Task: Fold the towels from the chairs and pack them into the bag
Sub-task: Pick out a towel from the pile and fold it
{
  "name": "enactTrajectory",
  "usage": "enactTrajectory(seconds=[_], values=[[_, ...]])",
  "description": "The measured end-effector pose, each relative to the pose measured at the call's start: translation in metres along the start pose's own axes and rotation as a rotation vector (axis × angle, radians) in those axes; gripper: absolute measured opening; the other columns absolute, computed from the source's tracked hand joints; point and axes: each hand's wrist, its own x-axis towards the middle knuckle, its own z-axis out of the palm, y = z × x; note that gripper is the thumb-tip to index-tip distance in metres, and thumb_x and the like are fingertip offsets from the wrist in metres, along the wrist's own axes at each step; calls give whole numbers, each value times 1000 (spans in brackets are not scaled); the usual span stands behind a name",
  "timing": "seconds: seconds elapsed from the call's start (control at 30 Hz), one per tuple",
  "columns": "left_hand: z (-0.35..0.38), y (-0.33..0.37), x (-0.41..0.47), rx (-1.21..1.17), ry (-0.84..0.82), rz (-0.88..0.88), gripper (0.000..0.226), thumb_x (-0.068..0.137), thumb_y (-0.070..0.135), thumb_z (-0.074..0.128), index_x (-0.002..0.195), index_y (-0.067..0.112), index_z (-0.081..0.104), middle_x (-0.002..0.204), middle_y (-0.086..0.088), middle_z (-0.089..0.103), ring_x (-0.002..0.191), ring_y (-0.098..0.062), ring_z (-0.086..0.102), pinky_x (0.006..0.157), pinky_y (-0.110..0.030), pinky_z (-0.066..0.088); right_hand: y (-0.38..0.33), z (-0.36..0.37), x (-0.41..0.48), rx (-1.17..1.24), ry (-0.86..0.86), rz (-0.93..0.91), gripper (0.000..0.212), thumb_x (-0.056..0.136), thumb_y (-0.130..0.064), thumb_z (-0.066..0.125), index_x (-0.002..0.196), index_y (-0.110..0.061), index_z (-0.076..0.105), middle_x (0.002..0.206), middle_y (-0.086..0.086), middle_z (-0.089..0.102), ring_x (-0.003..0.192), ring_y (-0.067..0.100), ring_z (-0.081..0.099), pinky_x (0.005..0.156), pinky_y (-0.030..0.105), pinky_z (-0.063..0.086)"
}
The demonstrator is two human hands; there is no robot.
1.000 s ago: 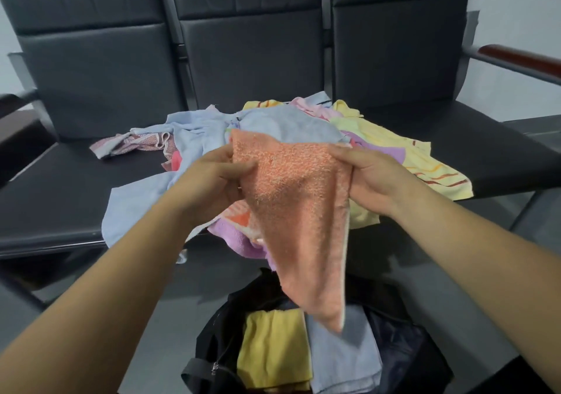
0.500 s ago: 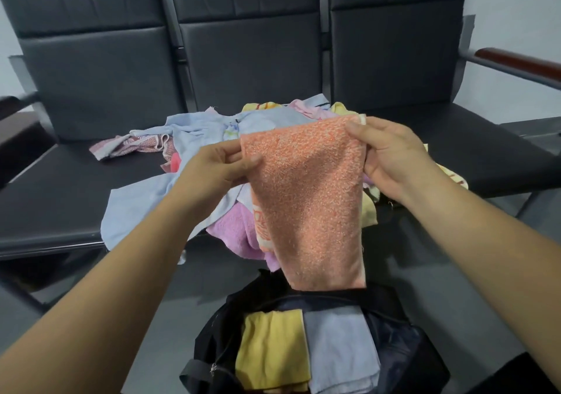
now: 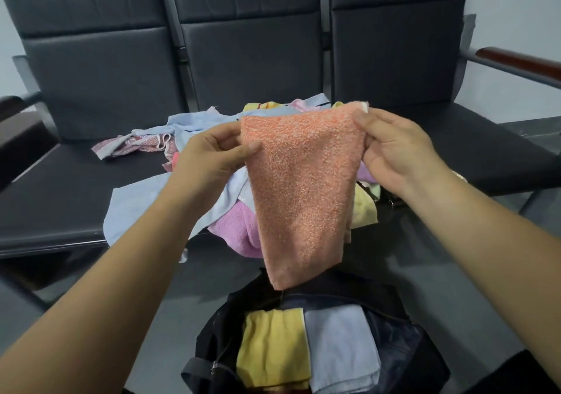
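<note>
Two hands: the left hand (image 3: 212,156) and the right hand (image 3: 394,150) are both up on the orange towel (image 3: 303,187), one at each top corner.
Left grip: thumb and fingers pinch the towel's left top corner.
Right grip: fingers curl round the right top corner, thumb on the front.
Orange towel: in the air, hanging and narrowing downward, its lower tip just above the bag (image 3: 403,345).
Bag: black and open, with a folded yellow towel (image 3: 273,351) and a folded light blue towel (image 3: 340,351) side by side inside.
Pile (image 3: 136,208): loose blue, pink and yellow towels heaped on the black chairs (image 3: 252,59) behind.
</note>
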Motion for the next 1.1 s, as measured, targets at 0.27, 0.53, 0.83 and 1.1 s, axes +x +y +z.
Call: enactTrajectory(seconds=[0.27, 0.53, 0.83, 1.1], values=[[2, 0, -4, 146, 144, 68, 21, 77, 22, 80, 95, 11, 77, 97, -3, 78, 101, -17, 73, 101, -33, 54, -4, -4, -2, -247, 121, -79, 9, 92, -13, 74, 99, -9, 78, 103, 8, 78, 99, 22, 75, 74, 29, 61], [16, 8, -11, 40, 130, 182, 5, 93, 5, 68, 94, 10, 67, 85, 1, 76, 85, -10, 71, 85, -26, 55, -3, -1, -2, -267, 97, -139, 16, 96, -28, 70, 87, -15, 72, 100, 5, 75, 110, 29, 71, 91, 45, 61], [14, 7, -8, -31, 135, 108, 25, 98, 16, 65, 122, 18, 56, 78, 1, 69, 69, -11, 63, 66, -27, 55, -2, 6, -8, -47, -145, -4, 55, 86, -6, 76, 136, -22, 60, 127, 13, 69, 115, 29, 70, 93, 46, 60], [25, -34, -14, 140, -296, -278, 35, 87, 25, 76, 116, 7, 71, 119, -10, 74, 115, -25, 69, 107, -41, 50, 0, -7, 6, 181, 29, 237, 61, 83, -20, 78, 140, -7, 59, 128, 14, 70, 106, 25, 74, 85, 40, 62]])
